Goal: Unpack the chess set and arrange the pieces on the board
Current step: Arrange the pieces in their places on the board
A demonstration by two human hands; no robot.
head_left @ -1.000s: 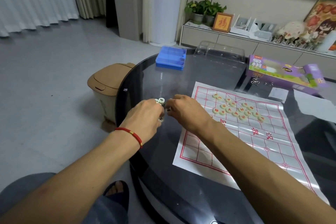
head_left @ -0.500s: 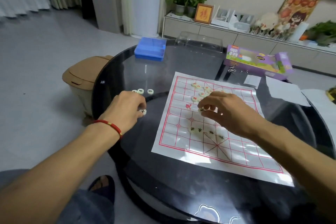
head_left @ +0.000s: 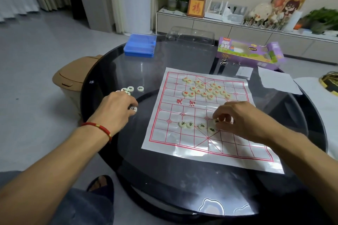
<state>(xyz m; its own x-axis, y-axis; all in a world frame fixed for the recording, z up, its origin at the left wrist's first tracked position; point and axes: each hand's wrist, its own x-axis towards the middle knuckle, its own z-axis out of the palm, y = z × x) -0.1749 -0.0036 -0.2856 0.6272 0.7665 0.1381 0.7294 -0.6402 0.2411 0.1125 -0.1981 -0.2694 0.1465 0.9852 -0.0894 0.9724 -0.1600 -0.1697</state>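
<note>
Since half a second ago the right hand [head_left: 236,120] has dropped toward the paper board's [head_left: 182,139] near rows, pinching a black-marked piece [head_left: 217,120]. Left of the board on the bench [head_left: 146,166], the left hand [head_left: 117,109] pinches another piece [head_left: 133,109]; a careless sleeve or wrist could scatter the placed row [head_left: 196,126].

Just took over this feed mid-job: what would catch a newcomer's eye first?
The white board with red lines on the dark round table, red-marked pieces bunched at its far end. The right hand pinches a black-marked piece at the near rows; the left hand grips another piece off the board.
</note>
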